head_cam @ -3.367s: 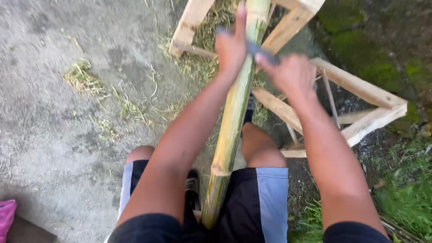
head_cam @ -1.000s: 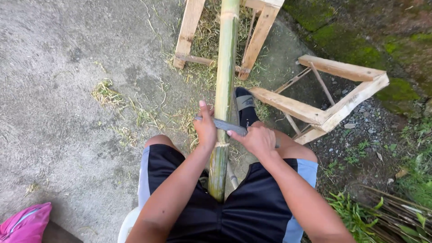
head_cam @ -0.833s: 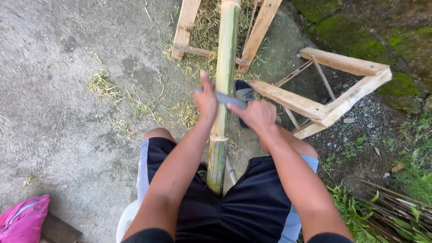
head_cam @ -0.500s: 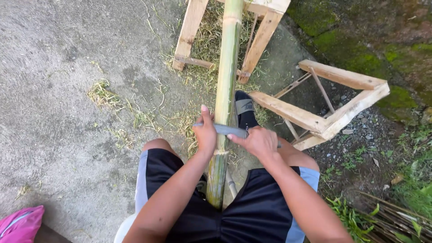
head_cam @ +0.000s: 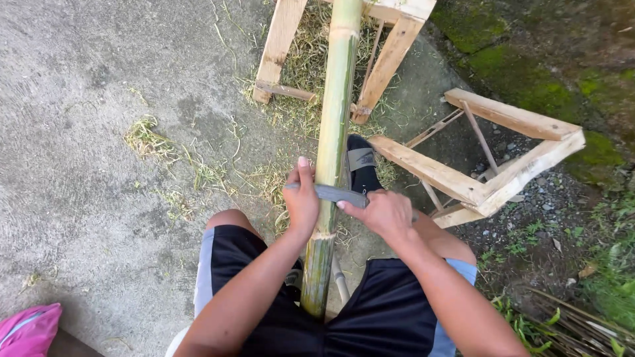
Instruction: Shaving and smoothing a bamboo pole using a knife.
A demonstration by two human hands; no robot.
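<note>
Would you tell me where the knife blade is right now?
In the head view, the grey blade lies across the green bamboo pole just above the knees, with the left hand and right hand at its ends.

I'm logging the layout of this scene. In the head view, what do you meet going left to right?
Pink cloth → grass shavings → left hand → bamboo pole → right hand → tipped wooden frame → moss.

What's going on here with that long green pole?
A seated person holds a flat grey blade crosswise against a green bamboo pole, the left hand at one end and the right hand at the other. The pole runs between their knees up onto a wooden frame. Grassy shavings lie scattered on the concrete.
</note>
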